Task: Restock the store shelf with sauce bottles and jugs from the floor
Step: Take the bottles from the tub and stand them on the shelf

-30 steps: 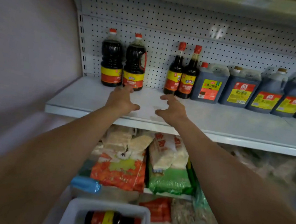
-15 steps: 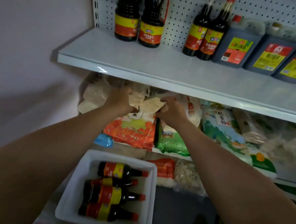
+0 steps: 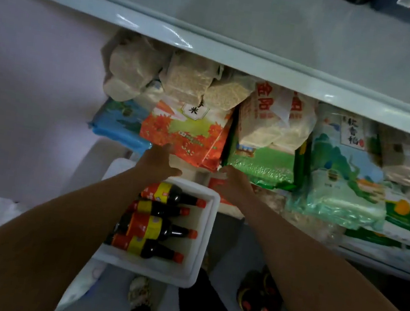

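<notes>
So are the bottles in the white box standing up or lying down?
Lying down. Four sauce bottles lie on their sides in the white box, stacked in a row, red caps pointing right. Neither hand touches them.

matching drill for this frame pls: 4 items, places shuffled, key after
Things:
1. white crate
2. orange-leaf rice bag
3. left hand
4. loose dark bottles

Places:
A. on the floor, right of the crate
B. lower shelf, under the shelf board
C. holds four sauce bottles lying down
D. above the crate's far edge, empty

Pairs: 1-C, 2-B, 3-D, 4-A
</notes>
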Demonstrator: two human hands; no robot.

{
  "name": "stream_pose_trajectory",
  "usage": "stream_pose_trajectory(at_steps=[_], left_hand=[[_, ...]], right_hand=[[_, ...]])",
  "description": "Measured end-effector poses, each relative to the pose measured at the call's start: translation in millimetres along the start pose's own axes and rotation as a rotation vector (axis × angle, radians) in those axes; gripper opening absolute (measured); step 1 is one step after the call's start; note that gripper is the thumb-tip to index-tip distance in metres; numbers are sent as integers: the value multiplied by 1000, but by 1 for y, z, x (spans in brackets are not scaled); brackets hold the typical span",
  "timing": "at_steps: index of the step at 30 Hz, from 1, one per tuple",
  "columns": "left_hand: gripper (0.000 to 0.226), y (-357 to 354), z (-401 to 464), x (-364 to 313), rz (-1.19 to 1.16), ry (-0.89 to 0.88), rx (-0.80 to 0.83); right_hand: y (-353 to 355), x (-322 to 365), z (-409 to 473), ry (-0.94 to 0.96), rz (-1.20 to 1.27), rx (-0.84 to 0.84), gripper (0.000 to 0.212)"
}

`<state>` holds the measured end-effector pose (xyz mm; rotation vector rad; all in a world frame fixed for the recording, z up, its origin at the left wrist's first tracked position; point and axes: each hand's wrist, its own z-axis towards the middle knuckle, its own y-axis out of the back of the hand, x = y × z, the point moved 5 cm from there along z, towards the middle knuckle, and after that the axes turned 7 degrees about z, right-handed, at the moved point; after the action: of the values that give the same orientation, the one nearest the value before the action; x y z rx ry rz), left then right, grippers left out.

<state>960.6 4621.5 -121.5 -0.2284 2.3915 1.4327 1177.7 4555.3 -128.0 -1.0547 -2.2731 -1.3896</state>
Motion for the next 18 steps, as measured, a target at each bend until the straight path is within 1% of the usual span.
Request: stream_pose_trajectory(at_steps=[2, 7, 10, 11, 12, 13, 14, 16, 18], left_hand=[[70, -31, 6, 5, 16, 23, 52], [66, -101, 11, 9, 37, 88, 179], [65, -144, 15, 14, -32, 136, 260], [64, -156, 16, 14, -43, 148, 287], [63, -171, 17, 16, -54, 156, 317], [61, -184, 17, 17, -48, 165, 354], [59, -198, 17, 19, -36, 164, 379], [58, -223, 18, 25, 24, 165, 412], [57, -244, 18, 33, 80, 172, 431]], right_hand=[[-11, -20, 10, -15, -36, 57, 36], [-48, -76, 31, -124, -3, 175, 53], [-75, -108, 42, -202, -2, 250, 58], [-82, -116, 44, -219, -7, 283, 55], [-90, -124, 46, -228, 6, 307, 45], [-96, -132, 47, -251, 9, 321, 29], [-102, -137, 46, -270, 30, 335, 19], [-119, -153, 45, -354, 76, 348, 38], [-133, -164, 42, -427, 113, 363, 43]])
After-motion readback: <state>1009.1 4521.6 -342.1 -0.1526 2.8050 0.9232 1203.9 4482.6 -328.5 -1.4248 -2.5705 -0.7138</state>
